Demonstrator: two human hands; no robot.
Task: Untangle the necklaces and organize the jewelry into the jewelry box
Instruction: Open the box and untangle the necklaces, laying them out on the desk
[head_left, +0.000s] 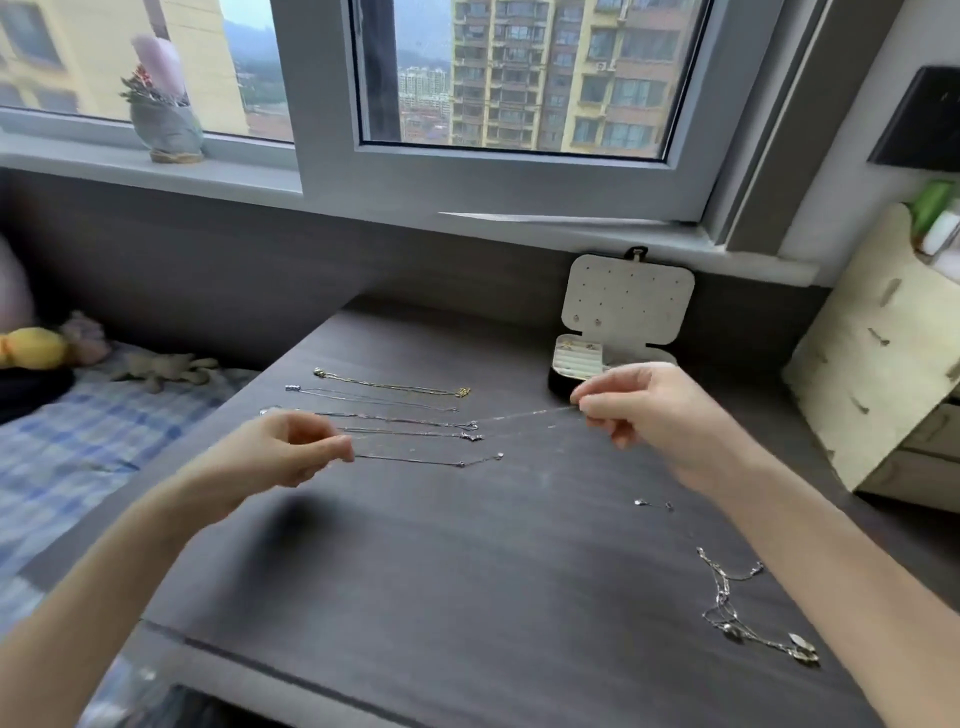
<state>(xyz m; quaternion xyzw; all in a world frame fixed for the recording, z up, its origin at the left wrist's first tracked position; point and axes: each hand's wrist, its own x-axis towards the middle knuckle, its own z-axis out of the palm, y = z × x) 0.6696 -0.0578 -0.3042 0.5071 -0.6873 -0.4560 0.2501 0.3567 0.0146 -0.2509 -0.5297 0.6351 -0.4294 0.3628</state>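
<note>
A thin silver chain (519, 418) is stretched taut above the dark desk (467, 571). My left hand (280, 454) pinches one end and my right hand (649, 410) pinches the other. Beneath it lie several straightened necklaces in rows, the farthest a gold one (389, 385) and the nearest a silver one (431, 460). A tangled bunch of silver necklaces (737, 608) lies at the right near my right forearm. A small loose piece (653, 503) lies beside my right wrist. The jewelry box (618, 322) stands open at the back, lid upright, with earrings pinned in the lid.
A pale wooden organizer (878, 364) stands at the desk's right edge. A bed with a blue checked sheet (78, 441) and soft toys borders the left. A window sill (156, 176) with a small potted ornament runs behind.
</note>
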